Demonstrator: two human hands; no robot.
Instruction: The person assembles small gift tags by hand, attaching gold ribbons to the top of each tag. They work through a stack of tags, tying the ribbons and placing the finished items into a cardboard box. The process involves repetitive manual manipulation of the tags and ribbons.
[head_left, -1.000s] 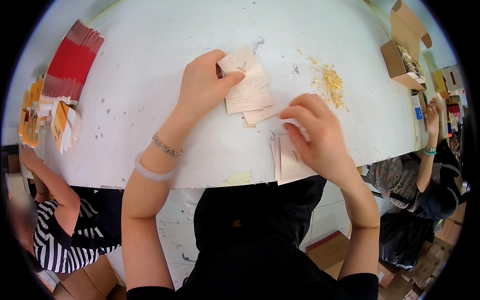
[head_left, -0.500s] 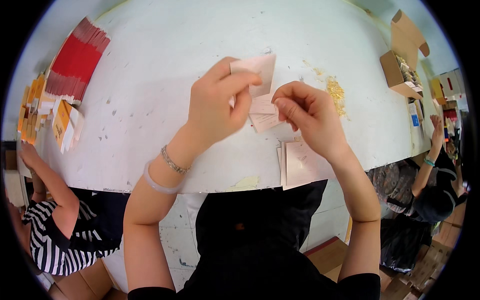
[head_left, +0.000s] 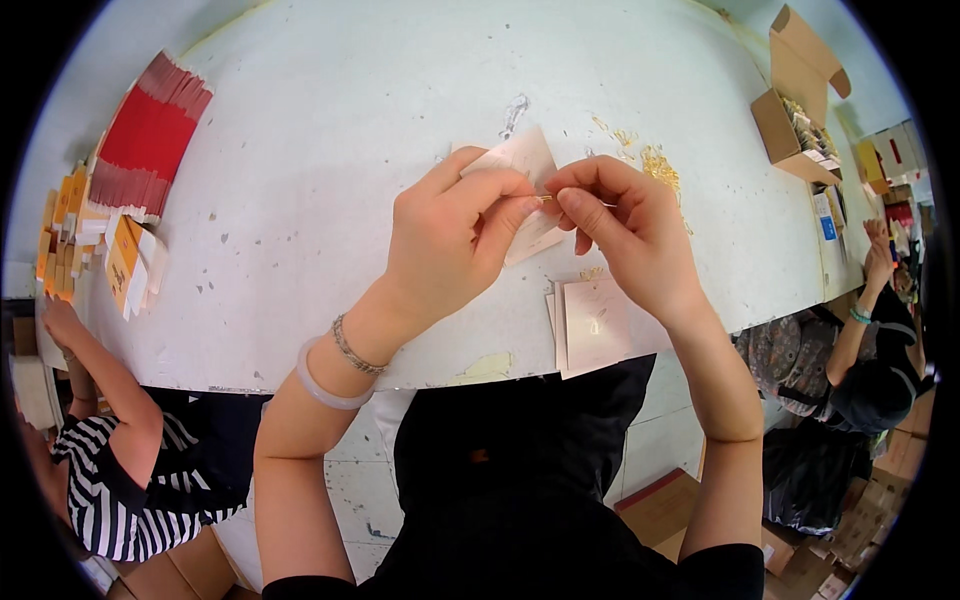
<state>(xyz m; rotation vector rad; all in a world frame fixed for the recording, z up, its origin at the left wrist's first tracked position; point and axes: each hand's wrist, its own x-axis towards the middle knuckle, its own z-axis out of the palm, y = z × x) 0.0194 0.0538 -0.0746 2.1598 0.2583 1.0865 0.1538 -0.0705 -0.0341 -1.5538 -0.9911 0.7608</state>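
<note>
My left hand point(head_left: 450, 220) is closed on a pale pink card point(head_left: 530, 150), its fingers and thumb pinched near the card's right side. At the fingertips shows a small gold-coloured wire piece point(head_left: 545, 198), like a pin. My right hand point(head_left: 630, 230) pinches the other end of this piece, the two hands almost touching. Below them, partly covered by the left hand, another pale card point(head_left: 535, 248) lies on the table. By the near edge rests a small stack of pink cards point(head_left: 597, 325), with gold bits at its top edge.
A pile of small gold pieces point(head_left: 658, 165) lies beyond my right hand, with clear plastic-like bits point(head_left: 515, 115) farther left. Red folded sleeves point(head_left: 145, 130) and orange-white boxes point(head_left: 125, 265) stand left; an open carton point(head_left: 790, 135) stands right. Co-workers sit at both sides.
My hands have come together at the card, which is now lower and tilted differently. The gold piece now shows between the fingertips of both hands.
</note>
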